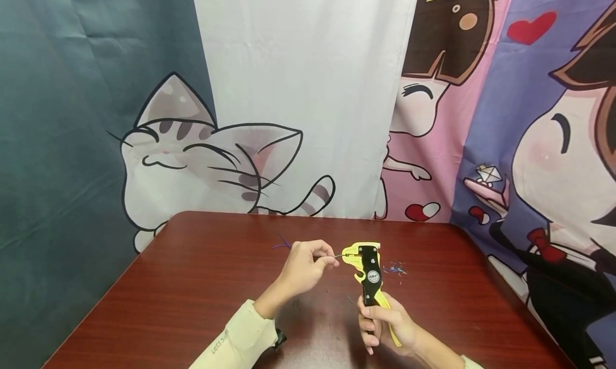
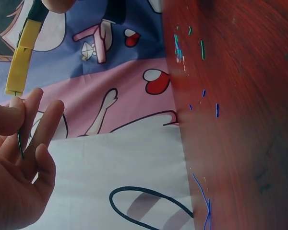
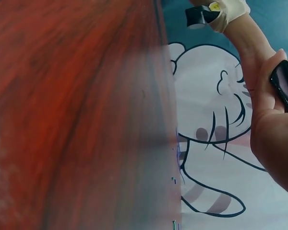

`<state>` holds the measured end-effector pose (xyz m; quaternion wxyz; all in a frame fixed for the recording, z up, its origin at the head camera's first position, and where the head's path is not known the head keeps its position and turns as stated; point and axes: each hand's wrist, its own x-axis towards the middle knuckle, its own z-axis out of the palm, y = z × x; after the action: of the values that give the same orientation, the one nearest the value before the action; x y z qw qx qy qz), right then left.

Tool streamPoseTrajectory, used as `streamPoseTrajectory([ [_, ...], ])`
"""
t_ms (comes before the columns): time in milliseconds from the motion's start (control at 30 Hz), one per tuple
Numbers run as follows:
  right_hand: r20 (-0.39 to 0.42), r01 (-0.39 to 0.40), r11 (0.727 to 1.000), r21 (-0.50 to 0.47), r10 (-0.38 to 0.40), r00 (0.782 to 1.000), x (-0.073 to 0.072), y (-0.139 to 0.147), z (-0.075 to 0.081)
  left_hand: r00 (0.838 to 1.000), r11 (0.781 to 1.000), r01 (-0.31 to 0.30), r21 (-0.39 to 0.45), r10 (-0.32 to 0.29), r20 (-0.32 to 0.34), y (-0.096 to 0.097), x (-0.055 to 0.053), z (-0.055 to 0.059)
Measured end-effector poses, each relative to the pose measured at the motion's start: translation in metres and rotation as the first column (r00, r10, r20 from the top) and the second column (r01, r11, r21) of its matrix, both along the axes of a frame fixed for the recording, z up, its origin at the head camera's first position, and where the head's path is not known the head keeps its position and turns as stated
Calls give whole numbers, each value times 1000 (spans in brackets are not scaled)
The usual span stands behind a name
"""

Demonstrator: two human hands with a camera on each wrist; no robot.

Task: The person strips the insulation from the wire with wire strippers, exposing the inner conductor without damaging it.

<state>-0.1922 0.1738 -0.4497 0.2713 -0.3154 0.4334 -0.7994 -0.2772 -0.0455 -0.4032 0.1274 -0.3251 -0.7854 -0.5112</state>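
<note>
My left hand (image 1: pixel 305 264) pinches a thin wire (image 2: pixel 20 143) between thumb and fingertips. In the left wrist view the wire looks dark green, and its tail lies across the fingers. Its other end runs into the yellow head of a black and yellow wire stripper (image 1: pixel 370 273). My right hand (image 1: pixel 390 323) grips the stripper by its handles, holding it upright above the table. Only the black handle end (image 3: pixel 284 84) of the tool shows in the right wrist view. The tip of the wire is hidden inside the stripper's head.
On the dark red wooden table (image 1: pixel 192 283), blue wires (image 1: pixel 282 245) lie behind the left hand. A small pile of blue and green scraps (image 1: pixel 395 269) lies right of the stripper, with several loose bits scattered nearby. A cartoon-printed curtain (image 1: pixel 308 91) hangs behind the table.
</note>
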Motion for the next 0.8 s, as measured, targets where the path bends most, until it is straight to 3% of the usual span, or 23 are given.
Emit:
streamPoseTrajectory([
  [333,-4,-101,993,-66,101,995,-3,2,1,1000,1000,5,25,-6,24,0,-1,1],
  [600,-11,-116,992,-50,116,993,-1,5,1,1000,1000,-18,-6,18,9,1,1,3],
  [800,-23,-128,988,-80,127,992,-2,3,-1,1000,1000,-3,3,3,5,-1,2,4],
])
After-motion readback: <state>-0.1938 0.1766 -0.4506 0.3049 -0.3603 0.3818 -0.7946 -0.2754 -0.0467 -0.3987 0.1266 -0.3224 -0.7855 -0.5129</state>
